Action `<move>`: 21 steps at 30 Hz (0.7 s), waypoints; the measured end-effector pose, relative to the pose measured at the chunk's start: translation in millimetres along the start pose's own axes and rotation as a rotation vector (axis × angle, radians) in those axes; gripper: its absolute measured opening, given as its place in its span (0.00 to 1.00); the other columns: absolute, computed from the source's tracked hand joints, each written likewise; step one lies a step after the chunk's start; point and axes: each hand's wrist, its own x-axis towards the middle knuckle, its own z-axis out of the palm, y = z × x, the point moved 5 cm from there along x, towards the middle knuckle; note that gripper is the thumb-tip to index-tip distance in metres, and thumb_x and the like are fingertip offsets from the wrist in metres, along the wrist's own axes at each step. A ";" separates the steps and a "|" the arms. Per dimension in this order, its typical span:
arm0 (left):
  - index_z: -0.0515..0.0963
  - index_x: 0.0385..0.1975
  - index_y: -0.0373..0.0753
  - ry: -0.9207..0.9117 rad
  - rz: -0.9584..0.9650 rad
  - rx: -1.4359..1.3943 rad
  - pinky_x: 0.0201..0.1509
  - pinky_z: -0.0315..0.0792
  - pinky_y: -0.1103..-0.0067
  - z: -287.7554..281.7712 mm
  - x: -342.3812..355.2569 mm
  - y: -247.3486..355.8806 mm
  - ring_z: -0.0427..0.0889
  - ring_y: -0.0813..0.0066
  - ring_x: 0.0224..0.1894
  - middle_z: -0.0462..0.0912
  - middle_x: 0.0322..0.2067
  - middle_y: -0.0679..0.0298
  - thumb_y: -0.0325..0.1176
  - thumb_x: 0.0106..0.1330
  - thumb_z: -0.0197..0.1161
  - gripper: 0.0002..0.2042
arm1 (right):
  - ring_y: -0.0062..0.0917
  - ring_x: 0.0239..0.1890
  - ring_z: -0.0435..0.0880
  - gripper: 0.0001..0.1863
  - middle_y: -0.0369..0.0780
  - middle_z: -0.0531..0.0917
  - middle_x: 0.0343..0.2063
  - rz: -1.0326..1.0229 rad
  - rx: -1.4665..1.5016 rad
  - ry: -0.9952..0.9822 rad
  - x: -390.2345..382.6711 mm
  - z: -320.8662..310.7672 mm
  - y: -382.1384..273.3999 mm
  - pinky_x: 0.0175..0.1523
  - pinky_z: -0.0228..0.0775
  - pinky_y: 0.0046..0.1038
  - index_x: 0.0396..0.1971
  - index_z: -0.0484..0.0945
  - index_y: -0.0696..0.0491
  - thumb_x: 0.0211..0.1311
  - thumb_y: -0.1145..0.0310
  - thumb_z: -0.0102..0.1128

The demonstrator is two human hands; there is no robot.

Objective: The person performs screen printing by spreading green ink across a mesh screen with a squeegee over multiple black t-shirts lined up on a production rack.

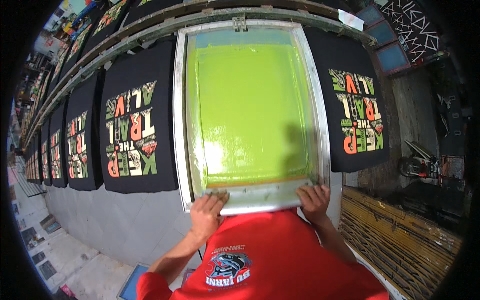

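Note:
Both my hands hold a wide metal squeegee (262, 196) at the near end of a screen printing frame (179, 107). My left hand (209, 211) is closed round its left end, fingers curled over the top. At the other end, my right hand (315, 201) grips it the same way; the thumbs are mostly hidden. An orange-brown blade edge shows along the squeegee's far side. Bright green ink (247, 105) covers most of the mesh, shiny at the lower left. Whatever lies beneath the screen is hidden.
Black printed T-shirts (137, 120) lie in a row to the left, and another black T-shirt (356, 100) lies close on the right. A metal clamp (240, 23) meets the frame's far edge at a long rail (145, 31). Blue-meshed screens (391, 56) stand at the far right.

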 end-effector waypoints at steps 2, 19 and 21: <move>0.86 0.48 0.41 0.085 0.034 0.041 0.43 0.75 0.72 15.3 -12.6 0.5 0.84 0.68 0.44 0.87 0.49 0.67 0.29 0.42 0.70 0.26 | 0.25 0.38 0.82 0.07 0.31 0.87 0.37 -0.001 -0.038 0.067 -22.5 16.8 1.3 0.50 0.64 0.33 0.36 0.86 0.48 0.62 0.69 0.60; 0.88 0.41 0.50 0.344 0.068 0.182 0.42 0.80 0.65 2.4 328.7 -192.7 0.86 0.58 0.39 0.88 0.36 0.60 0.26 0.43 0.74 0.21 | 0.40 0.45 0.83 0.13 0.42 0.86 0.37 -0.132 -0.059 0.253 338.2 127.0 162.9 0.54 0.69 0.40 0.37 0.86 0.52 0.48 0.71 0.69; 0.89 0.42 0.48 -0.014 -0.159 0.245 0.46 0.81 0.61 -19.7 397.8 -195.5 0.88 0.51 0.38 0.89 0.34 0.53 0.48 0.51 0.77 0.20 | 0.42 0.44 0.84 0.17 0.45 0.88 0.36 -0.065 -0.091 0.011 392.3 113.5 186.2 0.53 0.67 0.41 0.39 0.87 0.53 0.47 0.65 0.75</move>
